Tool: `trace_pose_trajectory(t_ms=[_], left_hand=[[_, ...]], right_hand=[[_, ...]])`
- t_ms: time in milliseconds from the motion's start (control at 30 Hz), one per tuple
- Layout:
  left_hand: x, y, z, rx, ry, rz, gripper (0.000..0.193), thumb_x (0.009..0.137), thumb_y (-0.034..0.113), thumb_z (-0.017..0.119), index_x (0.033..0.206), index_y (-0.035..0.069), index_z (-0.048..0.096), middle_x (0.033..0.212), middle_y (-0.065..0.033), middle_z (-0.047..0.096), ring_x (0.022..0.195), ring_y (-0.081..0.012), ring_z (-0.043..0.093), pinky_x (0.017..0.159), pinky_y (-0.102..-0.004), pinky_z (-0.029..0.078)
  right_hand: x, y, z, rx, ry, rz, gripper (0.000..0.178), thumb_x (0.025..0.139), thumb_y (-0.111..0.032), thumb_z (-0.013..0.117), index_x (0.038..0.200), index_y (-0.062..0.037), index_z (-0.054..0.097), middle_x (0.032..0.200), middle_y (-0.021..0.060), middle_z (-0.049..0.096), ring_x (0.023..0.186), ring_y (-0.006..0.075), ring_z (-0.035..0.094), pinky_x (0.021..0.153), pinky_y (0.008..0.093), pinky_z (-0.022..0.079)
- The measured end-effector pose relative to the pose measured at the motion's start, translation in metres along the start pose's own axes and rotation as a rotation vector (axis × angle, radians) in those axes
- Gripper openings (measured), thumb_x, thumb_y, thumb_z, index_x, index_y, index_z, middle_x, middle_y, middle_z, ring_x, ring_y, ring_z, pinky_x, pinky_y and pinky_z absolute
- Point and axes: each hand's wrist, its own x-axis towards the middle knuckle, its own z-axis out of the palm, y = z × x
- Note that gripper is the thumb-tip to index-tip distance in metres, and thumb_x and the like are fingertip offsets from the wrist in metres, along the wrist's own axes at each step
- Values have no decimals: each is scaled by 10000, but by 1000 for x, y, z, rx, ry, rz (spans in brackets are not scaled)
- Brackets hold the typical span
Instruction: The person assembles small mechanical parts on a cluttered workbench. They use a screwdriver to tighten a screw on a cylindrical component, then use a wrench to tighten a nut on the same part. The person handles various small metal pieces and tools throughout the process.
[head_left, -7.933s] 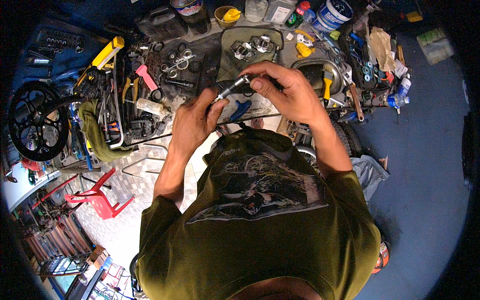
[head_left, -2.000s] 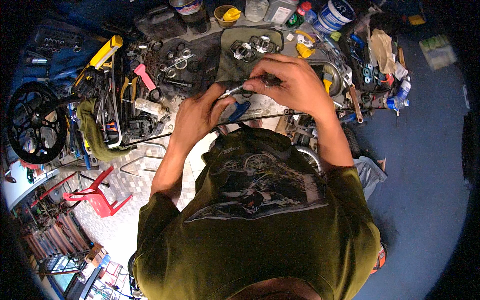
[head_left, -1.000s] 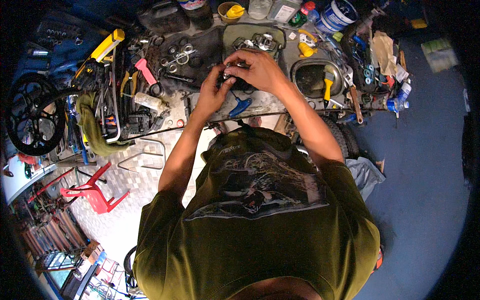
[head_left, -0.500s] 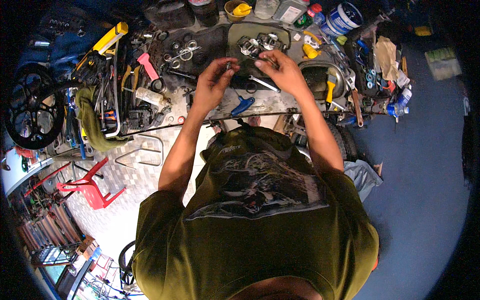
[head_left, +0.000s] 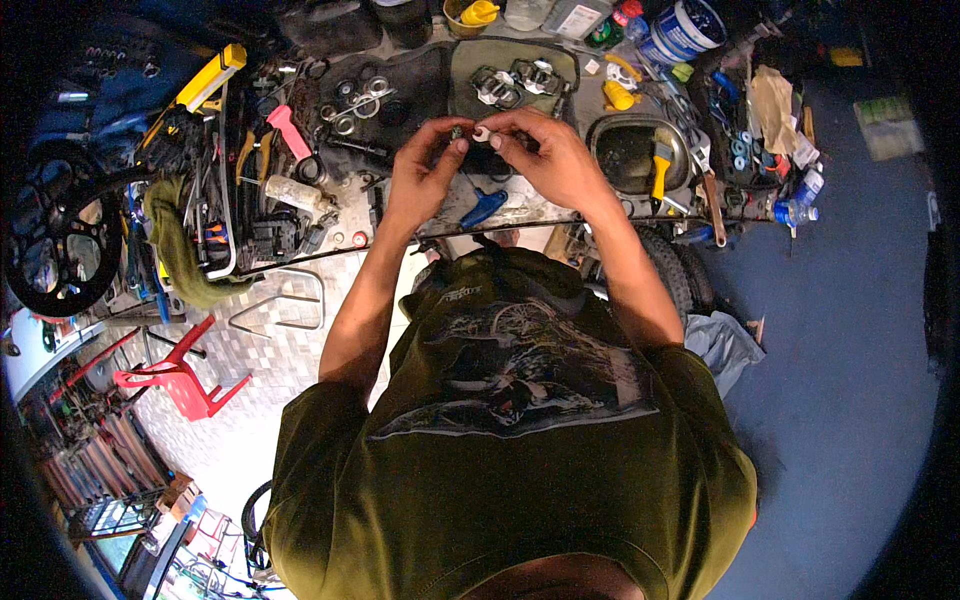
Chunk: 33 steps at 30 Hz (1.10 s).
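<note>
Over the bench, my left hand pinches a small metal part, too small to name, between thumb and fingers. Close beside it, my right hand is closed on an open-end wrench; its jaw shows past the fingertips, next to the small part. The rest of the wrench is hidden by the hand. Just beyond my hands, two metal bicycle pedals lie on a dark mat. A blue-handled tool rests on the bench below and between my hands.
Left of my hands are loose metal rings, a pink-handled tool and a white cylinder. To the right sits a metal tray with a yellow brush. An adjustable wrench and a white-blue bucket stand farther right.
My right hand has moved in toward the left and now has the wrench that lay on the bench. My left hand stays nearly in place with its small part.
</note>
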Motion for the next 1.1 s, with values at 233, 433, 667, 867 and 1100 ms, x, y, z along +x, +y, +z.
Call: trace_pose_trajectory(t_ms=[233,433,667,867,1100], left_hand=[[-1,7,-3,35,-5,22,231,1029,141,615,1232,40,657,1129,-54,701,1062,-124,618,939,-270,468],[-3,10,-4,-4,19,-19,239,1051,168,583,1241,40,652,1135,-63,703,1089,-129,628,954,-279,473],[-1,5,-7,-2,1,-14,235,1057,164,567,1229,33,661,1131,-66,712,1083,-134,640,961,-285,476],[0,10,-5,48,19,-3,238,1048,177,585,1237,61,673,1095,-50,717,994,-130,640,915,-286,491],[-1,15,-8,322,103,123,251,997,142,650,1235,97,716,1078,-69,644,977,-167,602,891,-294,482]], right_hand=[[5,4,-1,-13,39,5,219,957,-166,679,1148,-61,705,1063,127,724,969,245,681,811,360,529],[-7,50,-6,-288,2,425,325,865,-340,760,1077,-99,710,981,173,733,888,372,713,821,450,550],[-26,97,27,-563,-28,345,256,841,-238,727,1064,-114,703,1031,176,737,974,396,707,859,493,552],[-19,91,24,-508,-124,441,240,868,-234,725,1071,-106,714,1011,180,739,950,385,709,840,473,555],[-6,11,-5,213,-93,322,279,930,-302,752,1020,-38,755,803,33,712,741,79,593,692,285,492]])
